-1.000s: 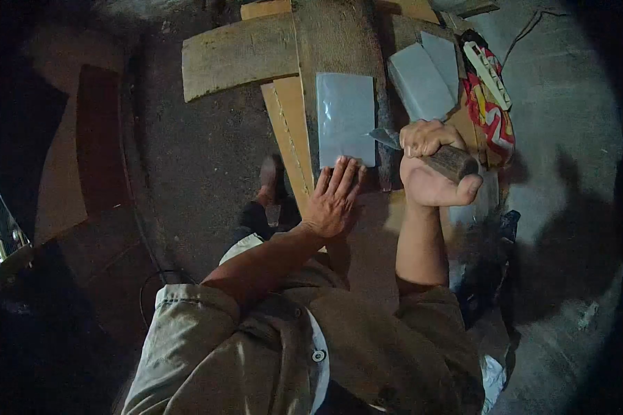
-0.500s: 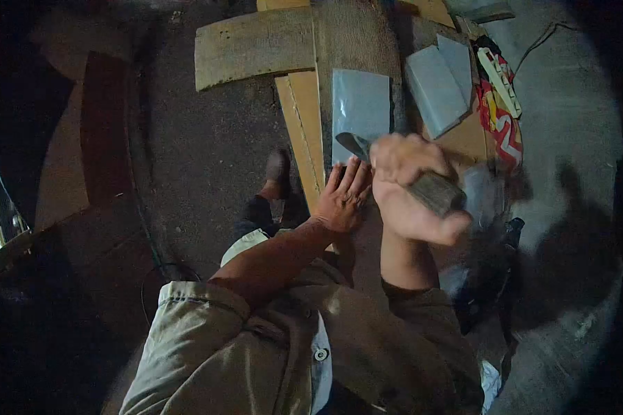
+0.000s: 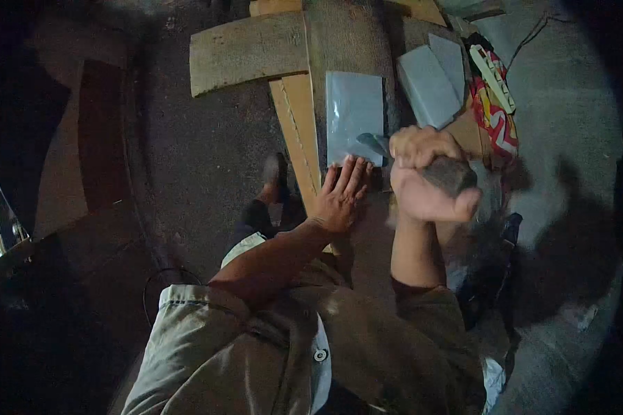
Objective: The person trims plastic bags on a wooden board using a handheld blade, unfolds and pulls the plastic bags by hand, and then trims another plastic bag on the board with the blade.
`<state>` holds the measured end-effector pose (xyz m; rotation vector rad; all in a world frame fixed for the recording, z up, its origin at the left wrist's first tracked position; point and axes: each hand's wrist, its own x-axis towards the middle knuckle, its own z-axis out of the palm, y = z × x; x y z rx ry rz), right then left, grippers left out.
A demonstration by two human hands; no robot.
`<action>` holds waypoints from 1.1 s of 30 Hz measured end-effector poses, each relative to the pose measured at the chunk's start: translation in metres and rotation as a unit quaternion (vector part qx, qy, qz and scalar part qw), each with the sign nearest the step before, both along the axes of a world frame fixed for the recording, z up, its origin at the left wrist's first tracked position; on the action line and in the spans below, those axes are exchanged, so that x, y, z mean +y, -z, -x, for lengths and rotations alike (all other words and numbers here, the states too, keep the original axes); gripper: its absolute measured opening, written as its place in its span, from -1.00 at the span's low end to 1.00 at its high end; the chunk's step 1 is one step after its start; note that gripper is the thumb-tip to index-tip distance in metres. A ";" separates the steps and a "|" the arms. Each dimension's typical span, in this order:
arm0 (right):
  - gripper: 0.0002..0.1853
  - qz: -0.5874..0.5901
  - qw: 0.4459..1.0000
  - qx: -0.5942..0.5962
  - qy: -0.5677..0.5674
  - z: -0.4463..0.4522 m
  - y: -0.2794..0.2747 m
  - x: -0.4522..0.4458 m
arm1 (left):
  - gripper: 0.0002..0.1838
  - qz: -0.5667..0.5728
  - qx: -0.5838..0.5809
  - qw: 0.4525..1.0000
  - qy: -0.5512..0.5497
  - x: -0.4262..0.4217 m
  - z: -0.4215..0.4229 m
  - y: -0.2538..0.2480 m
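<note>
Flat with its fingers spread, my left hand (image 3: 340,200) rests its fingertips on the near edge of a stack of shiny pale sheets (image 3: 353,111). My right hand (image 3: 429,173) is wrapped around a hand tool with a thick, dark grey-brown handle (image 3: 451,176). Its greenish-grey blade (image 3: 373,144) sticks out leftward from the fist, over the near right corner of the sheets. Motion blurs the hand and tool, so the tool's exact kind does not show. Whether the blade touches the sheets I cannot tell.
Under the sheets is a worn board (image 3: 349,41), with a curved board (image 3: 249,52) across its left side. A cardboard strip (image 3: 299,131) lies left of the sheets. More pale sheets (image 3: 429,86), a white power strip (image 3: 492,79) and a red-yellow bag (image 3: 495,128) lie to the right.
My right hand has shifted right with the tool, and its blade has moved from the left to the right along the sheets' near edge. My left hand stays in place.
</note>
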<state>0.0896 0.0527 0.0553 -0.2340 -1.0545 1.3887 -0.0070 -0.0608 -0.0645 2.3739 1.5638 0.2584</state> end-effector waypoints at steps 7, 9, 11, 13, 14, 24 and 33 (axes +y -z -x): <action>-0.16 0.009 0.998 -0.057 0.038 -0.012 0.002 0.005 | -0.23 -0.023 -0.011 0.999 -0.027 0.004 -0.003 -0.008; -0.19 -0.024 0.998 -0.045 0.039 -0.014 -0.009 -0.002 | -0.25 -0.002 0.056 0.998 0.016 0.003 -0.001 -0.004; -0.21 -0.052 0.997 -0.038 0.042 -0.014 -0.009 -0.006 | -0.27 0.000 0.043 0.999 0.002 0.002 -0.003 0.003; -0.19 -0.028 0.998 -0.045 0.039 -0.022 0.002 0.002 | -0.30 0.002 0.027 1.000 -0.004 0.000 -0.005 0.004; -0.18 -0.008 0.998 -0.051 0.031 -0.024 0.005 0.006 | -0.31 -0.010 0.008 1.000 -0.007 0.000 -0.003 0.004; -0.23 -0.002 0.994 -0.088 0.072 -0.024 0.000 0.001 | -0.31 -0.004 -0.006 1.000 -0.021 -0.001 -0.003 0.002; -0.15 -0.014 0.999 -0.019 -0.026 0.010 -0.012 -0.036 | -0.51 -0.011 -0.006 1.000 -0.008 -0.004 -0.001 0.006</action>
